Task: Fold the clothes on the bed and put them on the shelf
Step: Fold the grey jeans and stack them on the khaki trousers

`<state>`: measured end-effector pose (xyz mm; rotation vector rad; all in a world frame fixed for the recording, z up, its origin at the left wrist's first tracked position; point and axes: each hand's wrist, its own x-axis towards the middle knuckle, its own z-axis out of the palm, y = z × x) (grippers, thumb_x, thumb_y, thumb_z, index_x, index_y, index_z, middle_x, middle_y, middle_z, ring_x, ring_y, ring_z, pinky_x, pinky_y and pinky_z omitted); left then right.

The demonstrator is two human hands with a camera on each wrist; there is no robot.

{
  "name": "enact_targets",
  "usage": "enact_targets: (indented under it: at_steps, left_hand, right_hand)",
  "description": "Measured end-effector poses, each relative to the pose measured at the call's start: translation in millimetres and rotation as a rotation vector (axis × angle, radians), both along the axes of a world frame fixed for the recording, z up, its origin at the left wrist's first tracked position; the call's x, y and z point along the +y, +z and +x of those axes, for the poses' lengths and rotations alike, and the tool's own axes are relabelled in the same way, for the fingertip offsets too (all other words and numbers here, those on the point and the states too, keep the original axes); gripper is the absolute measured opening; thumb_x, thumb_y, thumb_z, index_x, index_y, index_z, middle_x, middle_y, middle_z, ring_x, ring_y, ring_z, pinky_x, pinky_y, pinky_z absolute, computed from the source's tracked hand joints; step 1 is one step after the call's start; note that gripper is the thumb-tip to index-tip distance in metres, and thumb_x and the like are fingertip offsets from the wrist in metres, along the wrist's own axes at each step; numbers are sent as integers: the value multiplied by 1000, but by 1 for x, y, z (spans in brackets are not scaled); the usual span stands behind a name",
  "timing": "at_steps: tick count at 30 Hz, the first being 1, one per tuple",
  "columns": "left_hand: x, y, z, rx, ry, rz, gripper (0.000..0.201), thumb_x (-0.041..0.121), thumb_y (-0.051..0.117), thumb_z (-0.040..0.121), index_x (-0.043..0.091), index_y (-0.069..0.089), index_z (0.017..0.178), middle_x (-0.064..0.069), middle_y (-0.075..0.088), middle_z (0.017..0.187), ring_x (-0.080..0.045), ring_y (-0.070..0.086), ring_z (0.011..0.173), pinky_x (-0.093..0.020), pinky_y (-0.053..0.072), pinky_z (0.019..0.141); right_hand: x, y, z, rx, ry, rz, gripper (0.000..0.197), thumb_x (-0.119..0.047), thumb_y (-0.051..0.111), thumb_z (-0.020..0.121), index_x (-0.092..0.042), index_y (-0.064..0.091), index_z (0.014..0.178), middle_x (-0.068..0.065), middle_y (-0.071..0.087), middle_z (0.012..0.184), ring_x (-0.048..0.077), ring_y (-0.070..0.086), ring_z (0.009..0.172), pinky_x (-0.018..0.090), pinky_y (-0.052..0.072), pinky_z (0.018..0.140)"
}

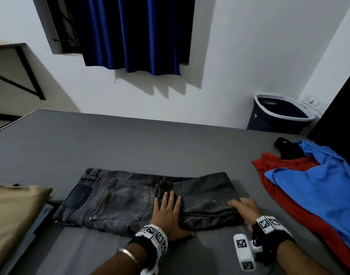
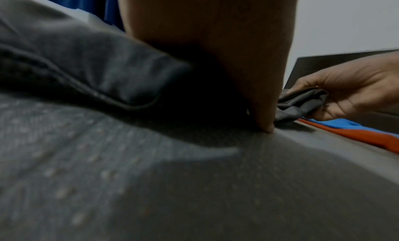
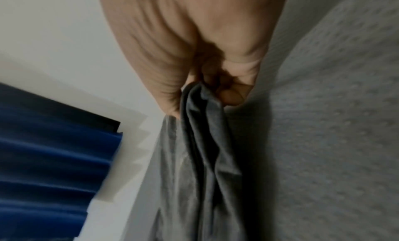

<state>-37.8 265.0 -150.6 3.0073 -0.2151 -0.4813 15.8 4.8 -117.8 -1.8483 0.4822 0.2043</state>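
Note:
A pair of dark grey jeans (image 1: 118, 197) lies partly folded across the grey bed (image 1: 130, 139), back pocket up. My left hand (image 1: 167, 210) lies flat on the middle of the jeans, fingers straight, pressing them down. My right hand (image 1: 244, 210) grips the folded right end of the jeans, thumb on top and fingers curled underneath. In the right wrist view the right hand (image 3: 215, 84) pinches several layers of the grey denim (image 3: 205, 150). The left wrist view shows my left hand (image 2: 237, 57) on the jeans (image 2: 86, 65) and the right hand (image 2: 349, 91) holding the cloth.
A loose pile of blue (image 1: 317, 187), red (image 1: 273, 167) and black clothes lies at the bed's right. Folded tan and light-blue clothes (image 1: 15, 211) are stacked at the left edge. A dark laundry basket (image 1: 279, 114) stands by the wall; a shelf (image 1: 9, 56) is far left.

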Motion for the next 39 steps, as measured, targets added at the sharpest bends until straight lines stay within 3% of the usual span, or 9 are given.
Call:
enact_targets:
  at_steps: [6,9,12,16,20,25,29,34,39]
  left_hand:
    - [-6,9,-8,-35,-29,-165,136,101,20,52,19,-11,155,-6,-16,163,-26,-18,149,-54,-7,119]
    - [-17,0,-22,9,-65,-163,132,96,36,63,15,-12,155,-7,-22,161,-26,-24,147,-58,-14,115]
    - [-21,-3,-21,33,-59,-202,138,103,21,54,13,-6,156,-8,-19,162,-25,-23,147,-60,-20,112]
    - [2,16,-16,46,86,-663,132,105,7,48,27,22,154,5,11,164,-10,2,150,-49,-4,121]
    - [37,30,-6,157,356,-1245,101,100,31,61,30,63,126,11,62,131,-6,54,124,-39,34,115]
    - [89,66,-5,315,541,-1674,107,89,7,69,23,43,145,1,49,146,-19,41,137,-45,20,118]
    - [148,75,-9,213,696,-2041,100,91,17,72,24,56,134,-5,60,133,-23,60,108,-41,43,89]
    - [213,58,-21,154,784,-2025,79,74,36,85,9,66,118,-20,69,112,-35,67,101,-44,53,86]
    - [225,40,-17,98,811,-1627,43,30,70,87,-5,67,112,-19,73,101,-29,71,89,-35,58,79]
  right_hand:
    - [-1,50,-1,-107,-158,214,14,-2,59,87,-6,58,73,14,57,66,25,53,61,28,39,57]
    - [-7,50,-15,-80,-184,206,18,-1,56,89,-8,54,72,13,56,67,24,53,60,28,39,57]
    - [1,56,-22,-72,-178,178,18,-3,55,90,-10,52,74,15,57,74,24,54,64,29,40,60]
    - [35,103,-17,-217,-126,149,22,0,56,89,-10,51,69,8,56,60,20,51,58,21,42,46]
    - [99,150,-16,-368,-19,127,18,1,61,85,-10,54,72,6,53,60,14,50,52,18,41,42]
    - [203,164,-10,-435,117,43,11,-14,64,79,-18,55,84,7,62,76,23,60,70,34,48,63]
    - [282,142,-16,-466,316,-169,20,-36,62,77,-21,54,88,1,64,84,24,60,82,39,50,80]
    - [338,75,-55,-315,870,-320,27,-41,58,92,-18,67,103,0,69,104,16,63,101,30,48,90]
    - [289,17,-80,-481,864,-492,36,-37,61,84,-22,60,116,-5,55,127,14,52,118,34,42,103]
